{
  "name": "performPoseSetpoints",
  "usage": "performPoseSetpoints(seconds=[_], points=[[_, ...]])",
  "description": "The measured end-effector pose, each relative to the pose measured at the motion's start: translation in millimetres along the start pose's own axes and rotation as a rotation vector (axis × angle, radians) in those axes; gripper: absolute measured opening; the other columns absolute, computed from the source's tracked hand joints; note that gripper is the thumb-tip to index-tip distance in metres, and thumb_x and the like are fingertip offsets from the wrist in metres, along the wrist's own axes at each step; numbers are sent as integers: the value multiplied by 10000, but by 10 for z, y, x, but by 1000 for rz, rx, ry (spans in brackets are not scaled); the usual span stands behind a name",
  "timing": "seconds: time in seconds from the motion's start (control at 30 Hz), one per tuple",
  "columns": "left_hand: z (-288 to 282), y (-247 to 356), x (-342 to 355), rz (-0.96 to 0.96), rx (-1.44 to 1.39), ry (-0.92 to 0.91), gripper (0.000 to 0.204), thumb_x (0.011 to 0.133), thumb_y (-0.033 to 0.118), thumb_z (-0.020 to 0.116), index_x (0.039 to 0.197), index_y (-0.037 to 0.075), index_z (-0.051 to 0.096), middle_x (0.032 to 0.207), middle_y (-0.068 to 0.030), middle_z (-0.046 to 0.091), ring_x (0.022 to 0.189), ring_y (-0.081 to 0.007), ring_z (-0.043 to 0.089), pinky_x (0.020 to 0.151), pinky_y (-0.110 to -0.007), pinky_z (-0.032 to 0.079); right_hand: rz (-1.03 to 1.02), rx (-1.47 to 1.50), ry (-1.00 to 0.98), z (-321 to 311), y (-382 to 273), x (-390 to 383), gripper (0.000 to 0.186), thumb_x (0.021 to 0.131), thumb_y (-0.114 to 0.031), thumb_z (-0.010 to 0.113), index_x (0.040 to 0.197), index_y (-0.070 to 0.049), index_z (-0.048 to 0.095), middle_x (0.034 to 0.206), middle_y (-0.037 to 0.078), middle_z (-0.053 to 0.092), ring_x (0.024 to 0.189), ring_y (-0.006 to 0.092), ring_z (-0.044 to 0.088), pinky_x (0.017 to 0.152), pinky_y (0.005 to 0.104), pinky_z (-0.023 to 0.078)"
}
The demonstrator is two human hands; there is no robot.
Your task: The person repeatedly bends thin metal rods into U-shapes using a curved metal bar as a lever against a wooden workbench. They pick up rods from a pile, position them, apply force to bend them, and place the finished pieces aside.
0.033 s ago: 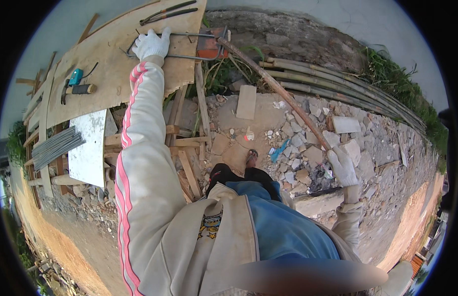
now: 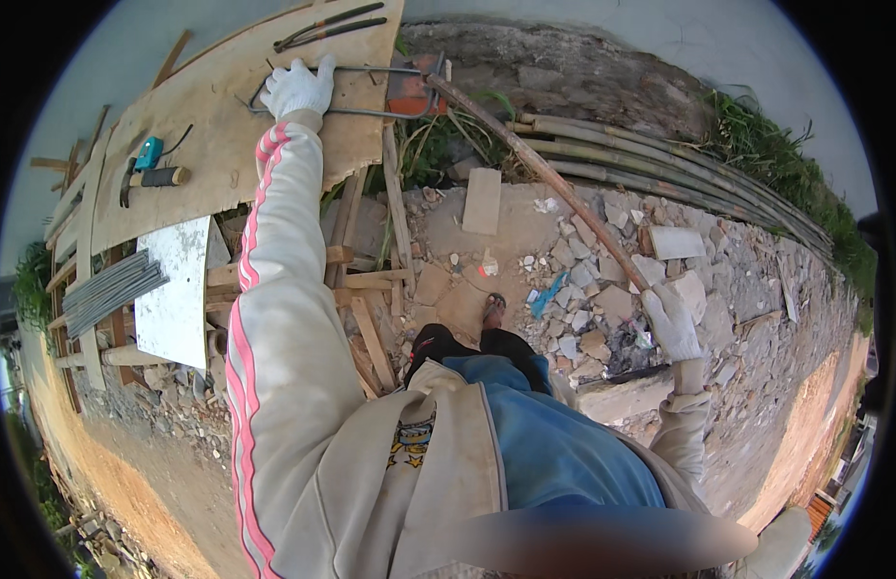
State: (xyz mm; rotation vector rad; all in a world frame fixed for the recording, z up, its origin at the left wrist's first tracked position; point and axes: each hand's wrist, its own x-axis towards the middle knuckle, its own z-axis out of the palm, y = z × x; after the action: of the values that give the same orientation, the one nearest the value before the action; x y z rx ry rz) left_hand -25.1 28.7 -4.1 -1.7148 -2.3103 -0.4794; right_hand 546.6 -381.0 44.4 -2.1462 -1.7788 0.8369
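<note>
My left hand (image 2: 295, 89), in a white glove, grips a bent rectangular steel rod (image 2: 356, 110) lying on a plywood board (image 2: 207, 135), among short upright pins. The rod reaches an orange-red metal block (image 2: 409, 92) at the board's right edge. My gloved right hand (image 2: 670, 323) is closed on the lower end of a long rusty bar (image 2: 554, 183), whose upper end meets that block. Long-handled cutters (image 2: 327, 29) lie beyond my left hand. A hammer (image 2: 158, 177) and a teal tape measure (image 2: 148, 151) rest on the board to its left.
A bundle of thin grey rods (image 2: 110, 289) lies on a white panel (image 2: 178, 328) over timber framing. Bamboo poles (image 2: 641, 174) lie along a dirty wall (image 2: 554, 58) with weeds. Broken rubble (image 2: 617, 304), loose planks (image 2: 371, 343) and a pale slab (image 2: 482, 201) are around my feet.
</note>
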Motion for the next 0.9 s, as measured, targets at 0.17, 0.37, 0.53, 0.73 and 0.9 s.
performPoseSetpoints(seconds=[0.17, 0.37, 0.53, 0.73, 0.9], points=[[27, 26, -11, 127, -23, 45, 741, 977, 706, 418, 1360, 122, 667, 1397, -181, 620, 1342, -366, 522, 1115, -579, 329, -40, -89, 222, 123, -368, -251, 404, 1055, -394, 567, 1025, -6, 677, 770, 199, 643, 724, 395, 617, 696, 450, 472], [-40, 73, -33, 257, -69, -1, 705, 996, 686, 412, 1360, 141, 670, 1385, -141, 645, 1344, -348, 532, 1113, -599, 324, 176, -141, 349, 732, -1420, -1075, 407, 1067, -403, 534, 964, -33, 668, 817, 251, 676, 843, 451, 683, 710, 514, 500], [-144, 99, -63, 244, -120, -82, 734, 970, 713, 450, 1362, 134, 673, 1404, -144, 627, 1362, -342, 517, 1118, -585, 326, 256, -110, 419, 1476, -2134, -1620, 300, 1060, -366, 572, 1009, -70, 591, 791, 266, 645, 798, 489, 651, 626, 541, 483], [-307, 53, -125, 239, -173, -156, 881, 827, 812, 594, 1372, 123, 667, 1443, -143, 590, 1392, -326, 483, 1124, -542, 337, 196, 6, 300, 1095, -1795, -1425, 312, 1068, -316, 579, 1163, -25, 642, 735, 225, 603, 680, 404, 630, 619, 439, 480], [-349, 48, -109, 214, -201, -174, 900, 797, 806, 643, 1386, 126, 656, 1439, -140, 585, 1386, -314, 483, 1127, -528, 341, 174, -56, 288, 867, -1719, -1378, 333, 1069, -306, 578, 1189, -5, 652, 731, 207, 568, 627, 312, 565, 614, 403, 462]])
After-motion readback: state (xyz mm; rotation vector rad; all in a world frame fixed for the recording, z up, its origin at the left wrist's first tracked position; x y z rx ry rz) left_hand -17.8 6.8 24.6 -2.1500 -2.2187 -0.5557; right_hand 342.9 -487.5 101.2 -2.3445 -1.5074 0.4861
